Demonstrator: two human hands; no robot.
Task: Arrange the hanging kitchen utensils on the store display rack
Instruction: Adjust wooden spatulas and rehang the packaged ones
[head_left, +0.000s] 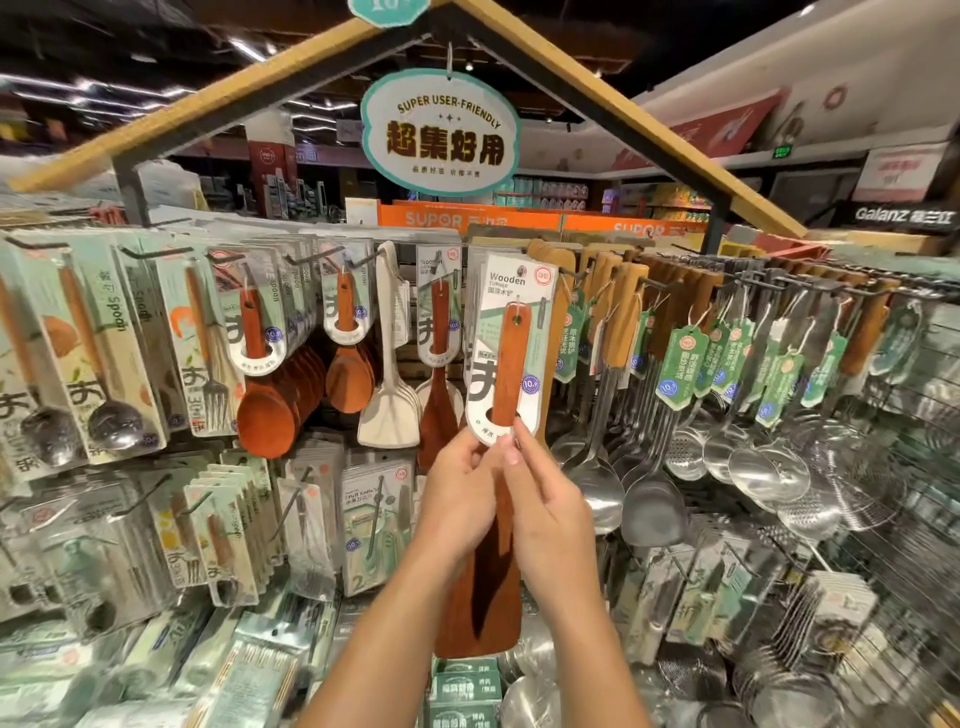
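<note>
Both forearms rise from the bottom of the view and meet in front of the rack. Between them the left hand (457, 486) and the right hand (540, 499) hold a wooden turner (506, 364) by the lower end of its backing card (511, 332): the fingertips of each hand pinch the rounded white tab where the handle passes through the card. The blade (480, 597) hangs down behind the wrists, dark and broad, partly hidden by them.

The turner is raised in front of the row of pegs, its card top level with the other carded wooden pieces. To its left hang a second carded turner (439, 364), a pale spatula (389, 395) and a cluster of wooden rice spoons (275, 405); to its right, wooden-handled steel ladles (597, 467) and skimmers (685, 452) with green tags.

The step in hand looks like rehanging or straightening this one item. Whether the card's hole is already threaded on a peg is hard to tell, since the card covers the hook behind it.

If it is not on, the next move calls for lifting the card top to the peg tip, lining the hole up and sliding it back, then letting the blade hang plumb beside its neighbours.
</note>
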